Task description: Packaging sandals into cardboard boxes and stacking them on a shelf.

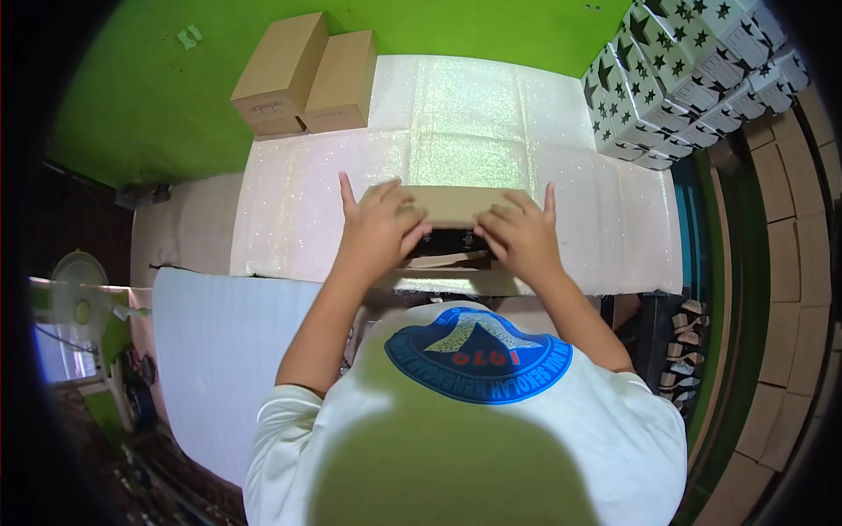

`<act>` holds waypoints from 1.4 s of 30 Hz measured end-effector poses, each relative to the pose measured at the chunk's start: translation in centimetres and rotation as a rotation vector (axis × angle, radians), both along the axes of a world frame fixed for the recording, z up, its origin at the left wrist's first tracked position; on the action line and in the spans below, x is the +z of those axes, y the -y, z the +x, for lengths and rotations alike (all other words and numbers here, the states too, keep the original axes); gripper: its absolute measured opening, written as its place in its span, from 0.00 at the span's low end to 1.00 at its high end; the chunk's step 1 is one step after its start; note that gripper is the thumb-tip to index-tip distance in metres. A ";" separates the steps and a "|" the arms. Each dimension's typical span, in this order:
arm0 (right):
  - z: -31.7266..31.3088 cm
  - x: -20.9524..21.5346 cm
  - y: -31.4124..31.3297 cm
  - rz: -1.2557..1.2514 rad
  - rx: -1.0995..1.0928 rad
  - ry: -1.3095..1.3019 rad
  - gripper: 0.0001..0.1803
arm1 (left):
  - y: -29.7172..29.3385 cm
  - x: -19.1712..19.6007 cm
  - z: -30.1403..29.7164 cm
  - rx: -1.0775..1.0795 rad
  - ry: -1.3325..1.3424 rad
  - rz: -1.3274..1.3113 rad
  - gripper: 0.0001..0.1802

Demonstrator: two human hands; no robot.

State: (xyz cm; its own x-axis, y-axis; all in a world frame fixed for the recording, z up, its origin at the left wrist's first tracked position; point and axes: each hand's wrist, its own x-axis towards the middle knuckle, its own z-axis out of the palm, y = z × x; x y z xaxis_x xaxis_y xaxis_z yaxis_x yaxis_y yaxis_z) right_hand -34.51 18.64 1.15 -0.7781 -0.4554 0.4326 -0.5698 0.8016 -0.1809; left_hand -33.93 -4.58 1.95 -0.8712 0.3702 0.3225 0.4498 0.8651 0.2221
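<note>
A brown cardboard box [463, 203] is on the table just in front of me, its lid panel partly raised. At the panel's left end my left hand [379, 226] grips the edge, fingers bent over it and thumb sticking out. My right hand [521, 231] holds the right end the same way. Through the gap between my hands something black [449, 239] with small shiny parts shows inside; its kind I cannot make out. A narrow cardboard flap [447, 260] lies along the side nearest me.
Two closed brown boxes [294, 74] stand at the table's far left. White boxes with black stars [649, 96] are stacked at the far right. A pale shiny cloth [298, 188] covers the table. Left of me are a white surface [232, 351] and a fan [81, 307].
</note>
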 end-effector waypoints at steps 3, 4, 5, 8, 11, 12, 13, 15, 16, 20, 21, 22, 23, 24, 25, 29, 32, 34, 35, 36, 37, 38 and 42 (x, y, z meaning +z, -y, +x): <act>2.2 -2.7 -0.2 0.013 0.049 0.099 0.09 | -0.1 -2.7 2.6 -0.029 0.084 0.018 0.13; 2.7 -3.4 -0.2 0.018 0.057 0.111 0.09 | 0.0 -3.8 3.2 -0.035 0.088 0.022 0.14; 3.0 -4.2 -0.3 0.024 0.065 0.122 0.10 | 0.1 -4.6 3.5 -0.036 0.093 0.025 0.14; 3.4 -5.7 -0.5 0.048 0.069 0.144 0.10 | 0.3 -6.1 4.2 -0.025 0.127 0.025 0.14; 3.4 -6.7 -0.6 0.064 0.089 0.181 0.10 | 0.3 -7.0 4.4 -0.035 0.168 0.014 0.15; 3.3 -6.8 -0.6 0.063 0.096 0.201 0.11 | 0.1 -7.2 4.4 -0.054 0.194 0.030 0.17; 3.3 -6.9 -0.5 0.063 0.099 0.200 0.11 | 0.0 -7.5 4.4 -0.073 0.219 0.046 0.19; 3.2 -7.1 0.0 0.045 0.150 0.238 0.16 | -0.4 -8.3 4.3 -0.102 0.217 0.045 0.23; 3.2 -7.2 0.4 0.044 0.151 0.237 0.16 | -0.6 -8.7 4.3 -0.133 0.216 0.044 0.28; 3.4 -8.8 2.5 0.139 0.200 0.248 0.30 | -2.5 -9.1 4.7 -0.060 0.198 -0.059 0.33; 3.5 -9.2 2.7 0.172 0.186 0.260 0.34 | -2.7 -9.4 4.7 -0.025 0.200 -0.095 0.35; 3.5 -9.4 2.7 0.201 0.174 0.240 0.36 | -2.7 -9.5 4.6 0.011 0.202 -0.131 0.36; 3.5 -9.6 2.5 0.199 0.174 0.241 0.36 | -2.6 -9.5 4.6 0.011 0.203 -0.133 0.36; 3.5 -9.7 2.1 0.187 0.154 0.240 0.36 | -2.3 -9.5 4.5 0.026 0.209 -0.121 0.39; 3.5 -9.8 1.6 0.176 0.135 0.238 0.36 | -2.0 -9.5 4.4 0.041 0.215 -0.108 0.41; 3.7 -9.1 -0.9 0.178 0.013 0.235 0.38 | 0.4 -9.5 4.5 0.146 0.252 -0.063 0.43; 4.0 -8.8 -2.8 0.210 -0.176 0.241 0.42 | 2.4 -10.4 5.1 0.285 0.215 -0.106 0.46; 4.5 -9.2 -3.9 0.174 -0.237 0.251 0.43 | 3.3 -11.0 5.5 0.312 0.238 -0.040 0.46; 4.7 -9.2 -4.2 0.138 -0.290 0.262 0.44 | 3.5 -11.0 5.6 0.346 0.263 0.026 0.46; 4.8 -9.5 -4.4 0.138 -0.297 0.261 0.44 | 3.6 -11.0 5.7 0.340 0.262 0.026 0.46; 4.8 -9.8 -4.6 -0.052 -0.290 0.413 0.45 | 3.6 -10.9 5.7 0.354 0.355 0.137 0.46; 4.9 -10.1 -4.8 -0.244 -0.280 0.562 0.46 | 3.6 -10.8 5.7 0.367 0.448 0.248 0.46; 4.7 -10.7 -5.0 -0.282 -0.227 0.473 0.47 | 3.9 -11.3 5.3 0.300 0.536 0.370 0.49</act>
